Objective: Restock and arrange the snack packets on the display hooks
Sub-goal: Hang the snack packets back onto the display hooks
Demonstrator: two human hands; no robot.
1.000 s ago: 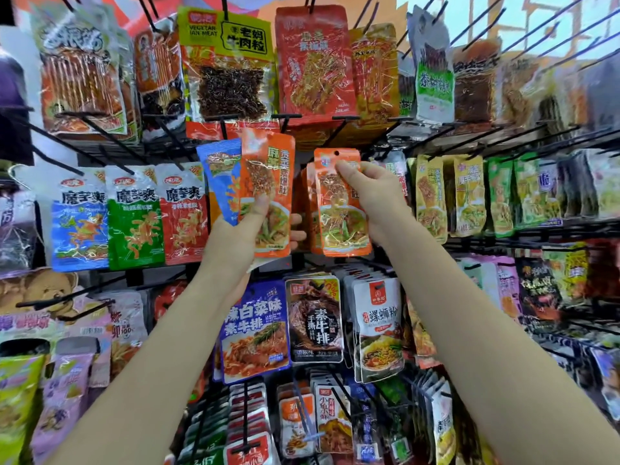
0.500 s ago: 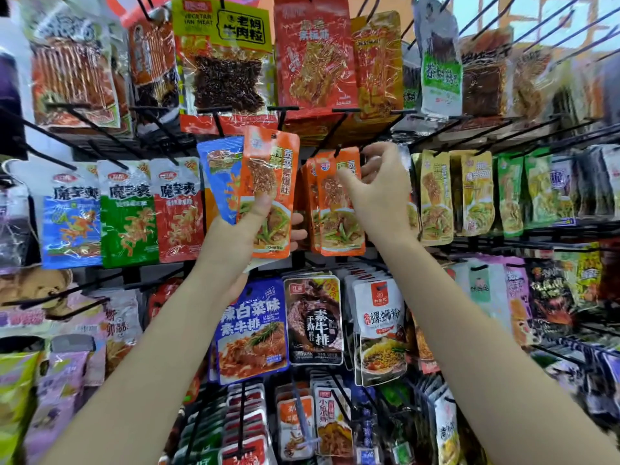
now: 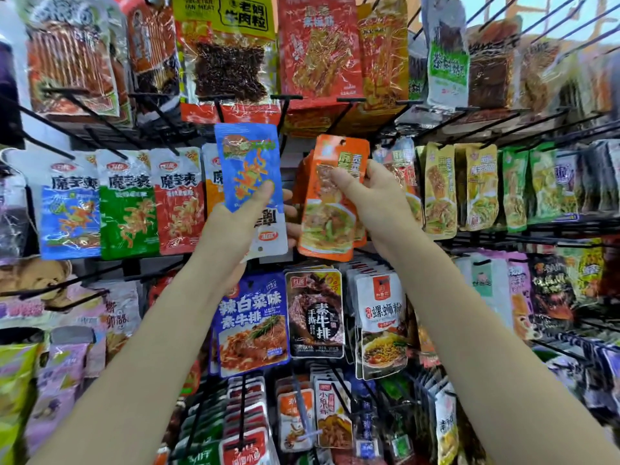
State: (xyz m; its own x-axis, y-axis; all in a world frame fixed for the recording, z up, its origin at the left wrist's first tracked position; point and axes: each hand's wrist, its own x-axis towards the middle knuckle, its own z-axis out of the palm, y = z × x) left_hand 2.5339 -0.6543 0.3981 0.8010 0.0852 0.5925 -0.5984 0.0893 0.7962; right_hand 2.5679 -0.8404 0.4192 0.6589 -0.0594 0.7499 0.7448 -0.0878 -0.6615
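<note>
Forearms are reaching up from the bottom of the head view toward the rack. Left hand [image 3: 241, 226] is pinching a blue packet [image 3: 250, 169] between thumb and curled fingers, held upside down with its white header and punched hole at the bottom, near the palm — not on any hook. Risk here: to be hung it is needing a full flip, and a thumb-only hold on slick film is likely to slip during that turn, dropping it onto the lower rows. Right hand [image 3: 375, 199] is gripping an orange packet [image 3: 330, 209], thumb across the front, fingers curled behind; further orange packs are sitting just behind it, so it may be the front of a stack. Its hang hole is showing at the top edge, but I cannot tell whether a hook passes through it. Second risk — pulling or tilting this one is liable to drag the packs behind it off the peg. Behind both, black hooks [image 3: 285, 109] are jutting outward, apt to snag a header.
</note>
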